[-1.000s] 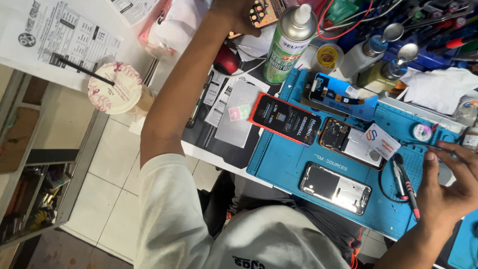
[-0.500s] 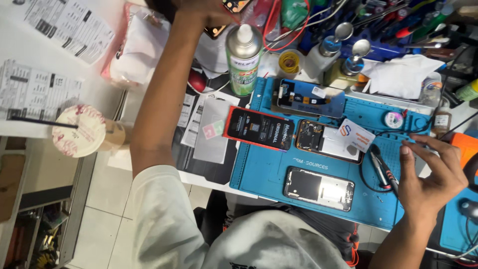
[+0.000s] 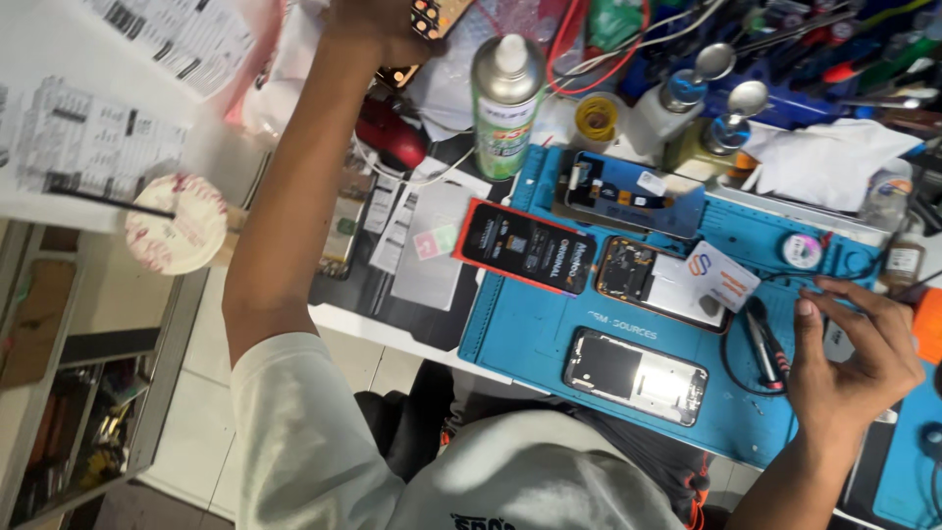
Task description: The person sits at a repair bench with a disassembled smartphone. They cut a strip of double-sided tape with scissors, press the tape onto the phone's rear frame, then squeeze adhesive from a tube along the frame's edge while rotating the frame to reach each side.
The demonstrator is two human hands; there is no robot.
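My left hand [image 3: 378, 25] is stretched far up to the top edge of the view, closed around a small board-like piece with orange dots [image 3: 437, 15] — most of that piece is cut off by the frame, so I cannot say more about it. My right hand [image 3: 854, 363] rests at the right end of the blue work mat [image 3: 530, 334], fingers spread and bent, fingertips pressing down near a black-and-red handled tool [image 3: 765, 344] and a looped black cable; whether it actually grips anything I cannot tell. On the mat in front of me lies an opened phone frame [image 3: 636, 375] with a shiny inside, and just above it a second opened phone [image 3: 657, 280] with a white card [image 3: 721, 275] lying partly over it. To their left sits a flat black box with red edging [image 3: 525, 248], half on the mat. A green-and-white spray can [image 3: 507, 103] stands upright behind the mat, near a roll of yellow tape [image 3: 595, 118]. Off the surface to the left, a cup with a patterned lid and black straw [image 3: 177, 223] sits on a lower ledge.
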